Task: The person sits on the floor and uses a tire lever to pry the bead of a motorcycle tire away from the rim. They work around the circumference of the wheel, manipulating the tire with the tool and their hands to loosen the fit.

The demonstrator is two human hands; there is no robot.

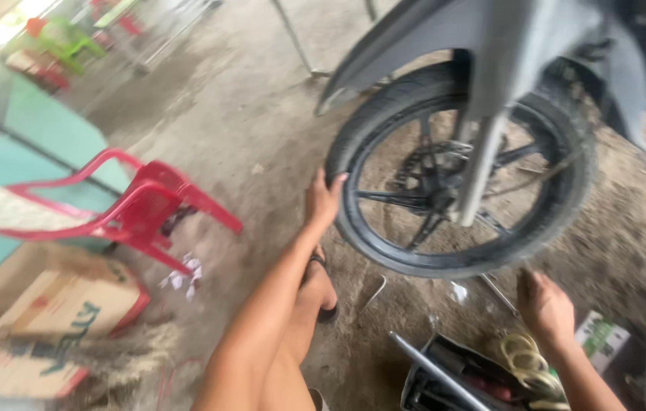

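Cardboard boxes point(41, 320), flattened, lie at my 8 o'clock on the concrete floor point(247, 114). Just right of them a red plastic chair point(129, 205) is tipped on its side, with white paper scraps point(182, 272) by its leg.

At centre, my left hand point(324, 199) has fingers spread, palm flat against the black tyre point(353, 144) at its 9 o'clock edge; it presses rather than clasps, nothing held. My sandalled foot point(321, 285) sits below that forearm.

At 1 o'clock, the motorbike front wheel point(456, 171) is seated in its grey fork point(483, 160) under the grey mudguard point(399, 46). I judge the wheel mounted and the tyre on the rim; whether axle work is finished I cannot tell. A bent metal tool point(375, 293) and a second rod point(499, 293) lie loose on the floor beneath it, so I judge work unfinished.

At 5 o'clock, my right hand point(545, 308) has fingers loosely curled and hovers over an open tool case point(452, 373) beside coiled yellowish cord point(525, 361); blur hides whether it pinches anything. A green-and-white carton point(603, 335) lies just right of it.
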